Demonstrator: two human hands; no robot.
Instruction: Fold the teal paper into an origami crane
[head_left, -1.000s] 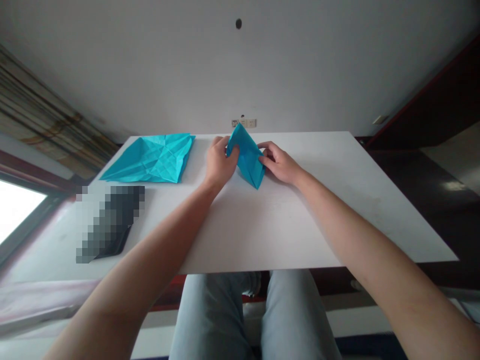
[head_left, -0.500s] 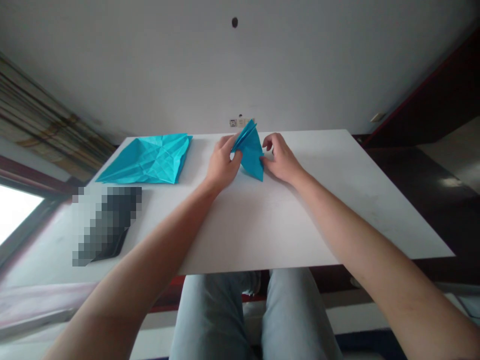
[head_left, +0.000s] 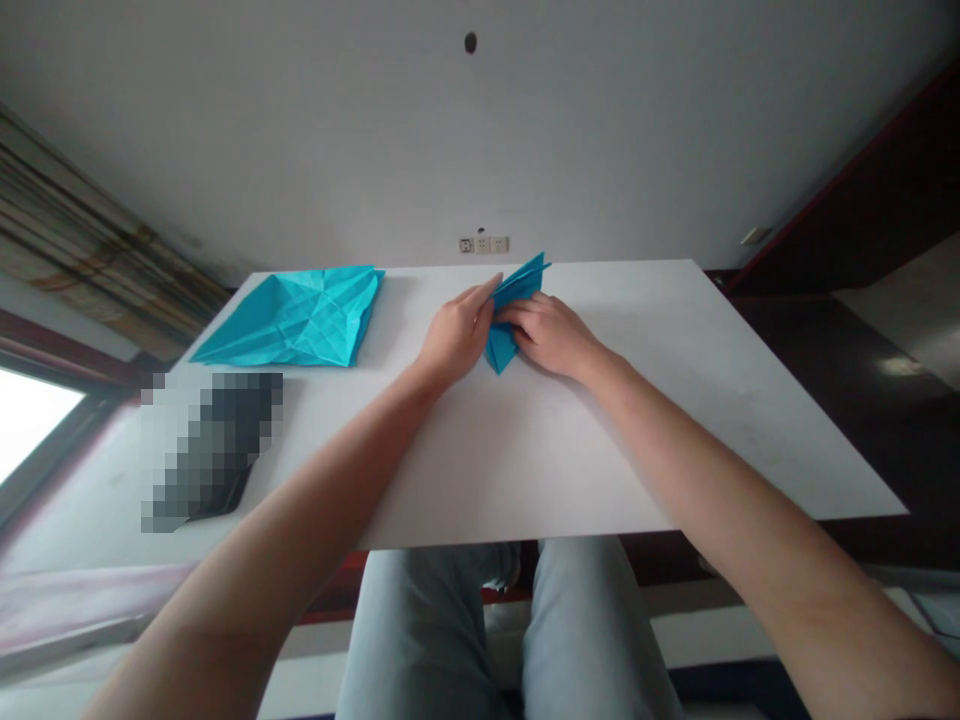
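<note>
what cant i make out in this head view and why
Head view, all of these:
Middle of the folded blue paper: behind the right hand.
Its left edge: partly behind the left hand.
Dark object: mostly masked by pixel blocks.
Curtain: cut off by the left edge.

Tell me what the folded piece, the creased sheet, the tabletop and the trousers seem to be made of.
Folded piece: likely matte paper; it holds sharp edges and a point.
Creased sheet: likely paper too; crisp crease lines cross it.
Tabletop: smooth and whitish, perhaps laminate or painted board; the core is hidden.
Trousers: probably denim, judging by the matte, faded blue cloth.
</note>
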